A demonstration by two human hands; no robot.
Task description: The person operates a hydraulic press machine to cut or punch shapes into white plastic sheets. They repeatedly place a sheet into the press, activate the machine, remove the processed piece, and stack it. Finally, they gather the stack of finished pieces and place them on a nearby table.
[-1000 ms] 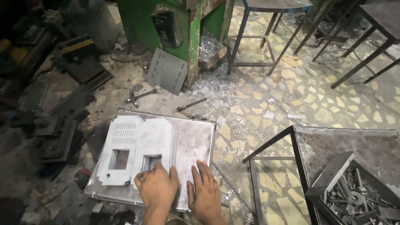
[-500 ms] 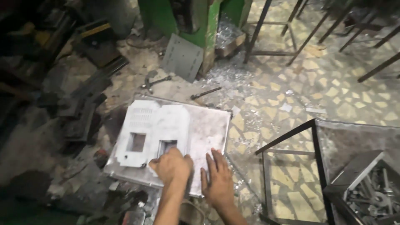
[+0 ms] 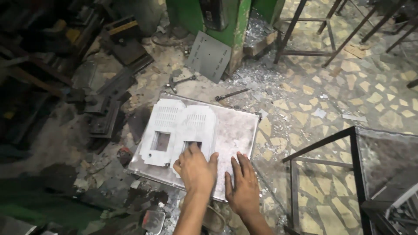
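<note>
A large square metal sheet point(image 3: 235, 126) lies flat on the floor. On its left half rest two white punched metal plates point(image 3: 172, 126) with slots and square cut-outs. My left hand point(image 3: 196, 169) lies on the near edge of the right white plate, fingers curled at its cut-out. To its right, my right hand point(image 3: 243, 185) presses flat with spread fingers on the bare sheet near its front edge. Neither hand lifts anything.
A green machine base point(image 3: 209, 17) stands at the back with a grey perforated plate point(image 3: 209, 54) leaning on it. Dark metal dies point(image 3: 104, 109) lie at the left. A wrench point(image 3: 180, 82) and a bolt point(image 3: 230, 94) lie behind the sheet. A metal frame table point(image 3: 348, 152) stands right.
The view has shifted slightly. Both hands stay on the near edge of the sheet and plates, with the right hand's fingers spread a little wider.
</note>
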